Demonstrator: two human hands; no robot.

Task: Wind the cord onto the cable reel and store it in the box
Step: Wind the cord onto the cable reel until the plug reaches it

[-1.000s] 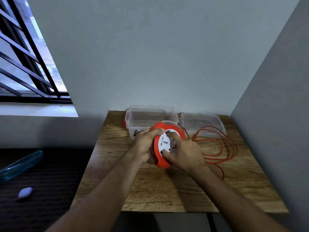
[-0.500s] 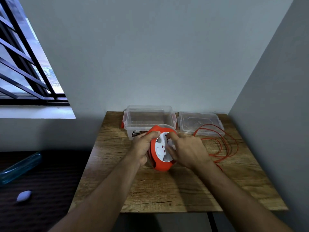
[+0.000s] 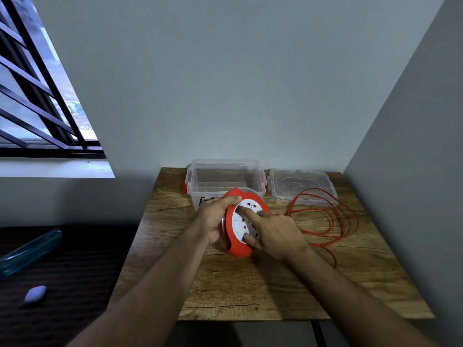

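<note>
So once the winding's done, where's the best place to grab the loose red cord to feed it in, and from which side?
Probably take the red cord where it leaves the cable reel, just right of the right hand. There it runs as one strand; farther right it lies in overlapping loops on the table. Come from above with a pinch grip.

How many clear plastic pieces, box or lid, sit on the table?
2: the open box at the table's far edge behind the cable reel, and its lid flat to the right, beside it.
</note>
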